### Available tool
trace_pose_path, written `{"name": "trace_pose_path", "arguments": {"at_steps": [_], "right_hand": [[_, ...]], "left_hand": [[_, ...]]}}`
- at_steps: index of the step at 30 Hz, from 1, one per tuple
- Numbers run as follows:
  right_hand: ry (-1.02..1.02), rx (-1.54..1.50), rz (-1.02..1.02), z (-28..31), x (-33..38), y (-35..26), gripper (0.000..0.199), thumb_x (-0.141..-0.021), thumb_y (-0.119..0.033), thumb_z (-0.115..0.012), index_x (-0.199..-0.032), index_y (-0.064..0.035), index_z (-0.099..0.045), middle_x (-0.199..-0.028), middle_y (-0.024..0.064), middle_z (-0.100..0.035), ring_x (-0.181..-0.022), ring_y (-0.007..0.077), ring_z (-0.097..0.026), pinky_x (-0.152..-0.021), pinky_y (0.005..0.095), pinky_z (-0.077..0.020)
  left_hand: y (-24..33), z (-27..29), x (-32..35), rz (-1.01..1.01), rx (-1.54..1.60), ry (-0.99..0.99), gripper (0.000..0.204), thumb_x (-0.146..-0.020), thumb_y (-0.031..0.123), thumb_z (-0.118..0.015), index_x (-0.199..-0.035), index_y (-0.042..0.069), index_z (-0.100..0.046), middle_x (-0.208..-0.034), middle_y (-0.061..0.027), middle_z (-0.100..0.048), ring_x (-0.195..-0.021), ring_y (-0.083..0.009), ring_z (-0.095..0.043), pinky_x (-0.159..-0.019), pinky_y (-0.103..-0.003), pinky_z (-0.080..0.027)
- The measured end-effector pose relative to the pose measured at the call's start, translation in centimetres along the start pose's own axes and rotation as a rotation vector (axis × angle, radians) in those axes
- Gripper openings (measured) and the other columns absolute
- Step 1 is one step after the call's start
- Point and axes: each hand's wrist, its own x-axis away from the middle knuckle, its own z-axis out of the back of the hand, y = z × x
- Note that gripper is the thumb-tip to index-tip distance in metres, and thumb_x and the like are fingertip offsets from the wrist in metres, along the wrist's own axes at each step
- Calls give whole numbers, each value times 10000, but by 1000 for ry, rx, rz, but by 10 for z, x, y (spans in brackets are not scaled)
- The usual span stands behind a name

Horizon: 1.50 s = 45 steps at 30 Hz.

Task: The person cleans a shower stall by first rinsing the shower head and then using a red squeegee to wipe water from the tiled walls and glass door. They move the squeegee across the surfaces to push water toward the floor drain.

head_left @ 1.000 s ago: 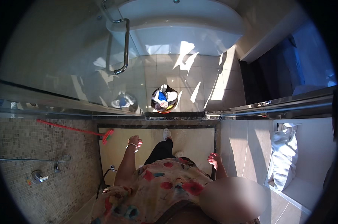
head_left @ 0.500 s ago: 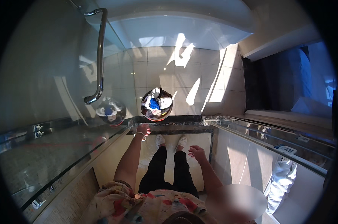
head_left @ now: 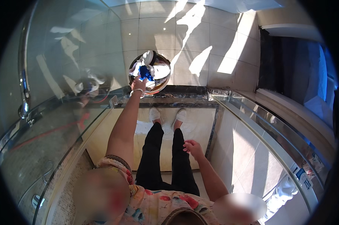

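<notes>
A round dark tub with a reddish near rim stands on the tiles just beyond the dark stone sill. White items, whose kind I cannot make out, fill it around a crumpled blue cloth. My left hand, with a white bracelet at the wrist, reaches over the tub's near left side. Its fingers are closed at the blue cloth and partly hidden by it. My right hand hangs in front of my right leg, loosely open and holding nothing.
Both my feet in white perforated shoes stand behind the stone sill. Glass panels flank me left and right. A metal handle is at the far left. A white towel hangs lower right.
My left hand has gone forward from above the sill to the blue cloth in the tub. The view has tilted toward my body, and my right hand stays low by my leg.
</notes>
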Motion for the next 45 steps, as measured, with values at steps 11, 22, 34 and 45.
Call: {"name": "trace_pose_path", "arguments": {"at_steps": [11, 22, 34, 45], "right_hand": [[-40, -19, -36, 2, -17, 28, 245, -828, -215, -505, -1004, -51, -551, -837, 57, -609, -630, 103, -586, -547, 213, -432], [-467, -506, 199, -27, 6, -96, 500, -809, -400, -543, -1183, -103, -394, -1096, 88, -498, -1002, 215, -504, -777, 413, -448], [-931, 24, -204, -93, 143, -141, 248, -706, -52, -607, -938, -8, -529, -773, 113, -580, -639, 208, -586, -515, 299, -465], [-1302, 40, -166, -140, 237, -104, 319, -697, -130, -577, -966, -4, -464, -668, 50, -480, -467, 99, -414, -443, 220, -327]], "left_hand": [[29, -24, -26, -97, -165, 463, 463, -680, 272, -656, -1031, 100, -406, -987, -164, -491, -878, -307, -528, -748, -375, -458], [84, 47, 203, -169, 1208, -261, 314, -754, 40, -607, -1030, 66, -460, -828, -22, -550, -700, -59, -528, -612, -177, -455], [73, 165, 393, -218, 603, -185, 373, -791, 349, -571, -1013, 54, -517, -885, -95, -547, -866, -194, -518, -775, -310, -396], [61, 231, 455, -533, 1550, -724, 341, -825, 109, -478, -1129, -47, -465, -650, -108, -592, -715, -214, -608, -800, -384, -441]]}}
